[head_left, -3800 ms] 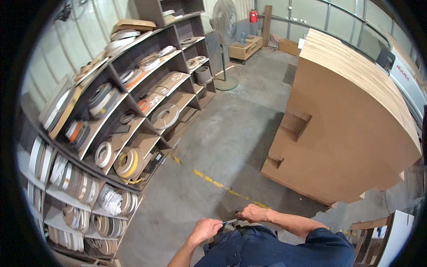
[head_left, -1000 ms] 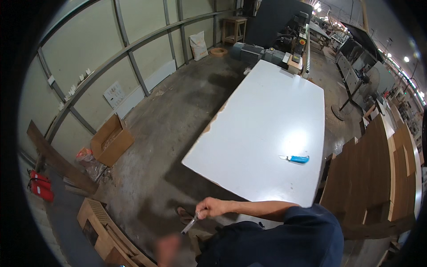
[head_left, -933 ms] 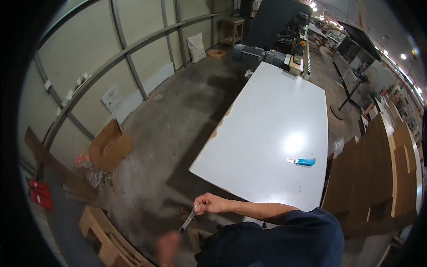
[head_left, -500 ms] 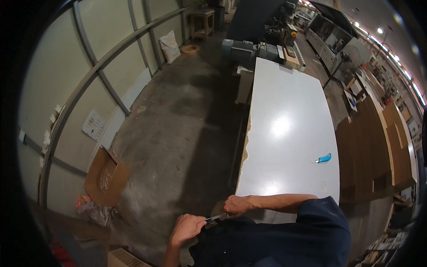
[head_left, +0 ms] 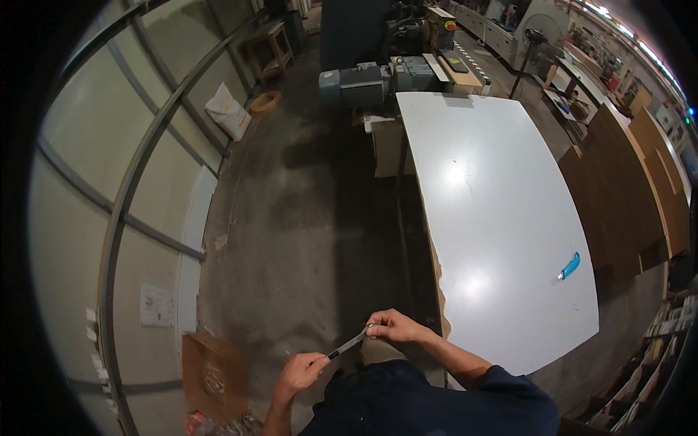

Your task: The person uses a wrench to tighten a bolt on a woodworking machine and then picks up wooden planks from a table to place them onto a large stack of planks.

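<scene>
Between my two hands, in front of my body, runs a slim silver metal tool (head_left: 349,344) with a dark section near its lower left end; I cannot make out its kind. My left hand (head_left: 299,373) is closed around the lower left end. The fingers of my right hand (head_left: 395,325) pinch the upper right end. To the right is a large white panel (head_left: 494,203) with a ragged, chipped left edge. A blue utility knife (head_left: 571,266) lies on its right part, away from both hands.
A machine with a grey motor (head_left: 363,83) stands at the panel's far end. Brown boards (head_left: 611,196) are at the right. An open cardboard box (head_left: 236,374) sits low on the left by the framed wall (head_left: 156,269). Farther back are a white sack (head_left: 227,112) and a wooden stool (head_left: 269,51).
My view has shifted, so the panel appears farther right. My hands are farther apart, and more of the silver tool shows between them. The knife lies on the panel as before.
</scene>
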`<state>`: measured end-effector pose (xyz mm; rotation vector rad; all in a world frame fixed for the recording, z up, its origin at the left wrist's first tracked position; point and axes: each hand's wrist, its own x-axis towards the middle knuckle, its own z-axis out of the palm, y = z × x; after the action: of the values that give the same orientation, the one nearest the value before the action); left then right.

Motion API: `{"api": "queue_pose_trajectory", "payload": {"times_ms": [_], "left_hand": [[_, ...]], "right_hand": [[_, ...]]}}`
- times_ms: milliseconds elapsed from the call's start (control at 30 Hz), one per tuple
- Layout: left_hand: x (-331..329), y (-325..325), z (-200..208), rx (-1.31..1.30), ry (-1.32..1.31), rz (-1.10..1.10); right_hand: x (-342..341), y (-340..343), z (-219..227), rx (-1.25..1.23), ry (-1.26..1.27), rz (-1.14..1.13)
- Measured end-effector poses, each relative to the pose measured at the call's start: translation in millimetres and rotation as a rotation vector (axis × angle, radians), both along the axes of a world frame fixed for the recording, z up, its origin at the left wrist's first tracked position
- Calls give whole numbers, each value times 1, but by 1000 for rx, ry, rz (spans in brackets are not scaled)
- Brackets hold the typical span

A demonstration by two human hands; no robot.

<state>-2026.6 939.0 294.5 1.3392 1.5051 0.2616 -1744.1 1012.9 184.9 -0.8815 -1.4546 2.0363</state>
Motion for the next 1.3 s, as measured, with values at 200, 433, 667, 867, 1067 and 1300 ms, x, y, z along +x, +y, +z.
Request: {"api": "queue_pose_trajectory", "payload": {"times_ms": [200,433,667,867,1067,1300], "left_hand": [[-6,135,-12,4,-177,74],[-3,274,-57,-113,-477,137],[3,474,-100,-88,-565,83],[66,669,-64,-57,-802,85],[183,859,-57,99,-907,26],[290,1003,-113,75,-821,230]], "right_hand": [[-26,113,18,-177,99,-414],[-1,257,31,323,-493,-634],[23,430,138,389,-507,-806],[38,478,135,328,-674,-833],[69,514,101,113,-627,-997],[125,616,82,41,-517,-1055]]}}
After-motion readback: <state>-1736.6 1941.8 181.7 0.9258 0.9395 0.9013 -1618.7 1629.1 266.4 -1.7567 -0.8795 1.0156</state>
